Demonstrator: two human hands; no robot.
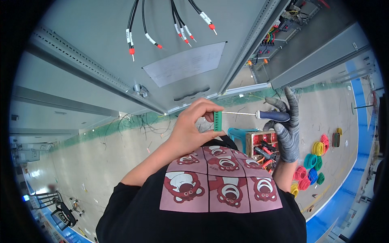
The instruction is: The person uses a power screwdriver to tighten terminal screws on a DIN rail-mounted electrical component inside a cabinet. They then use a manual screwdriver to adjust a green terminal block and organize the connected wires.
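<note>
- The bare left hand point(188, 125) is pinching a green terminal block point(218, 122) between thumb and fingers, near the centre of the frame
- The grey-gloved right hand point(287, 137), right of centre, is loosely holding a screwdriver point(272, 116) by its dark blue handle, some fingers spreading upward
- The screwdriver's shaft is pointing left, its tip lying at the block's upper end
- Ferruled black wires point(129, 37) are hanging at upper centre
- Wire coils point(310, 161) are lying at lower right

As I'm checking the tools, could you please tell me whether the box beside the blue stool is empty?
Not empty: black and red hand tools lie in the box.
</note>
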